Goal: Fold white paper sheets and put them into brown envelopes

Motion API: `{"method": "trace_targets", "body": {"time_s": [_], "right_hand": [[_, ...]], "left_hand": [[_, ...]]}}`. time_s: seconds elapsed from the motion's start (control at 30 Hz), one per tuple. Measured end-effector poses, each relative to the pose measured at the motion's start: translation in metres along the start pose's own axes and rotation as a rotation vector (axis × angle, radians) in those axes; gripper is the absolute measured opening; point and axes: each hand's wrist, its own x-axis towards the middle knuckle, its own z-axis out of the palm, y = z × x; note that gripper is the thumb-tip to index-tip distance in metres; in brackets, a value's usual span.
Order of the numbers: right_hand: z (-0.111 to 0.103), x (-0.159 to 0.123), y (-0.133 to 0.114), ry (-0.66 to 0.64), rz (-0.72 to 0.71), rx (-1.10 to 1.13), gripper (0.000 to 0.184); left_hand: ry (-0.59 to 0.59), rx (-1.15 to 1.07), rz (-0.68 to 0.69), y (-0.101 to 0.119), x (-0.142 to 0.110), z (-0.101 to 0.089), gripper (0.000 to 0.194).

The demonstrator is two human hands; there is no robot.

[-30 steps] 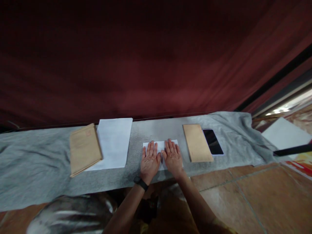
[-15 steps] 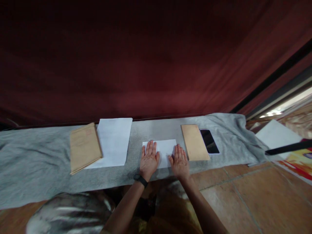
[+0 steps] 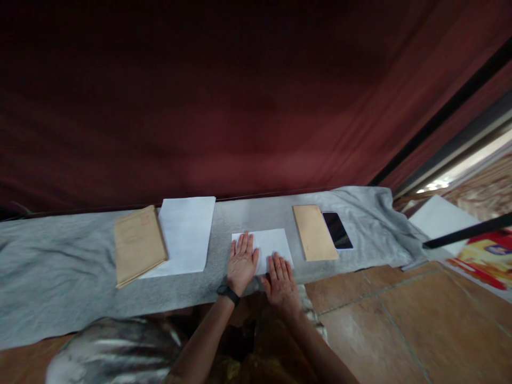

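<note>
A white sheet of paper (image 3: 272,243), apparently folded, lies on the grey cloth between my hands. My left hand (image 3: 242,264) rests flat on its left part, fingers stretched out and thumb apart. Over the near right edge of the same paper lies my right hand (image 3: 282,282), its fingers extended and open. To the right are a brown envelope (image 3: 315,232) and a dark-screened phone (image 3: 338,230) beside it. On the left, a stack of white paper (image 3: 188,232) is partly covered by a stack of brown envelopes (image 3: 138,242).
The grey cloth (image 3: 72,277) covers a long narrow surface. Behind it hangs a dark red curtain (image 3: 240,117). At far right are a black bar (image 3: 468,234), a white sheet (image 3: 440,218) and a red and yellow printed item (image 3: 484,258). Tiled floor (image 3: 356,314) shows at the front.
My right hand has moved left and nearer to me, from the paper's right side to its near edge. My left hand stays flat on the paper. The view has shifted slightly.
</note>
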Motion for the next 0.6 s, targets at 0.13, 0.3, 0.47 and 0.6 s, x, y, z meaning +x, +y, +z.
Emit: {"method": "trace_targets", "body": {"time_s": [0.13,0.3,0.47,0.6], "right_hand": [[0.000,-0.006,0.006,0.028,-0.004,-0.021,0.066],[-0.007,-0.017,0.020,0.016,0.015,-0.093,0.066],[-0.010,-0.022,0.023,0.040,0.008,-0.104,0.067],[-0.008,-0.023,0.021,0.062,0.001,-0.116,0.068]], "left_hand": [[0.084,-0.001,-0.060,-0.005,-0.016,-0.005,0.061],[0.171,0.011,-0.107,-0.016,-0.047,-0.012,0.066],[0.211,0.013,-0.150,-0.020,-0.063,-0.018,0.062],[0.183,-0.034,-0.082,0.001,-0.065,-0.019,0.058]]}}
